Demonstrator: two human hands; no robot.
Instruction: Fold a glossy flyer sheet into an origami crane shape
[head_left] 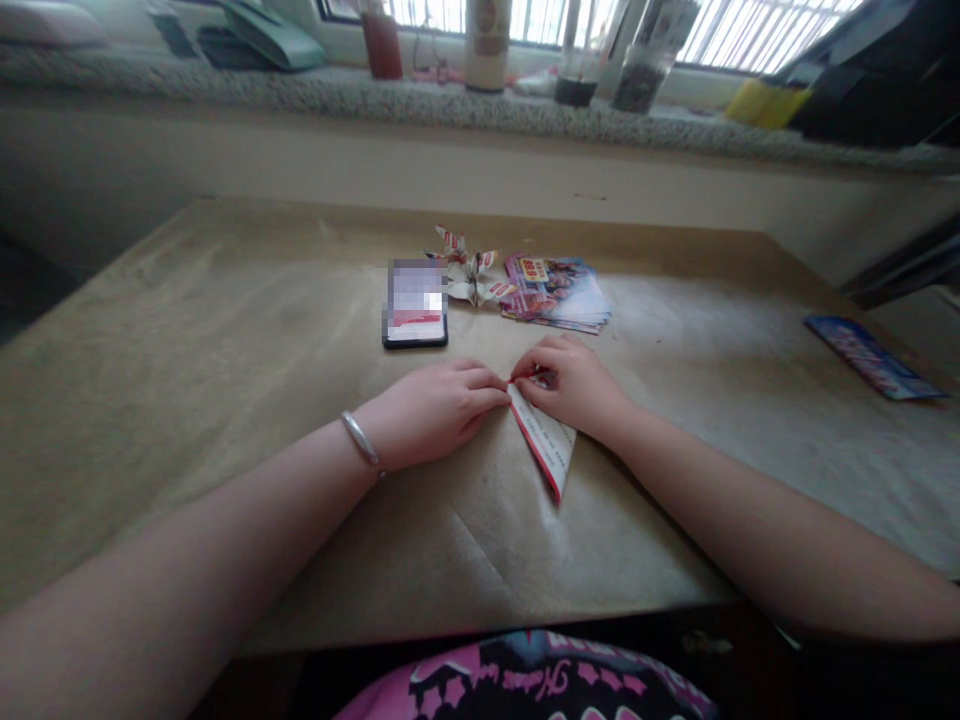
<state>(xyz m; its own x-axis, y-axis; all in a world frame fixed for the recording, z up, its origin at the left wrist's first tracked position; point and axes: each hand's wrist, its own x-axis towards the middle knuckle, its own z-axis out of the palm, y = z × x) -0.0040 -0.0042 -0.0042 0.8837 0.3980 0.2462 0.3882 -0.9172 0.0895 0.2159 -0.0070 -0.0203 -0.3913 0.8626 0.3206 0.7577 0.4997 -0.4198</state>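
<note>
A folded sheet of paper (546,445), white with printed lines and a red edge, lies on the table as a narrow triangle pointing toward me. My right hand (574,385) pinches its upper part, thumb and fingers closed on it, and hides some of the fold. From the other side, my left hand (442,410) has its fingertips pressed together at the paper's upper left corner. A bracelet circles the left wrist. Just beyond the hands are a phone (415,303) with a blurred screen and a folded paper flower (472,270).
A fanned stack of colourful leaflets (559,290) lies beside the flower. One more leaflet (874,357) is near the table's right edge. Bottles and jars (487,45) stand on the stone windowsill (315,95) behind the table (247,350).
</note>
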